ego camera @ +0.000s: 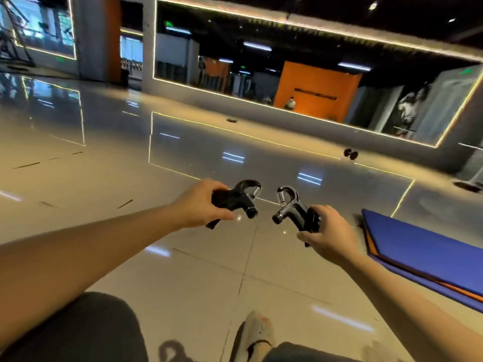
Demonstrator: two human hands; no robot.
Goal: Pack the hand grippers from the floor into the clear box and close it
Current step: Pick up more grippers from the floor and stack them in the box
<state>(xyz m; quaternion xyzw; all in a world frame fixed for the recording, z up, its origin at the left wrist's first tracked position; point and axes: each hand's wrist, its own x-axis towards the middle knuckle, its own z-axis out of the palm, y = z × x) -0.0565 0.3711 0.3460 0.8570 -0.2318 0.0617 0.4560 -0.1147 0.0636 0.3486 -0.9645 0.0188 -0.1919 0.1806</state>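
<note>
Steadily — left hand (201, 205) clamped on one hand gripper (239, 198), right hand (330, 231) on its twin (292, 207) — seek the clear box.

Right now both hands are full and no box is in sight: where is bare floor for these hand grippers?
Bare floor lies under the left hand and right hand, bordered by the shoe near you and the blue mat to the right. More lies further left. The right is crowded by the mat; a small black object sits farther off.
</note>
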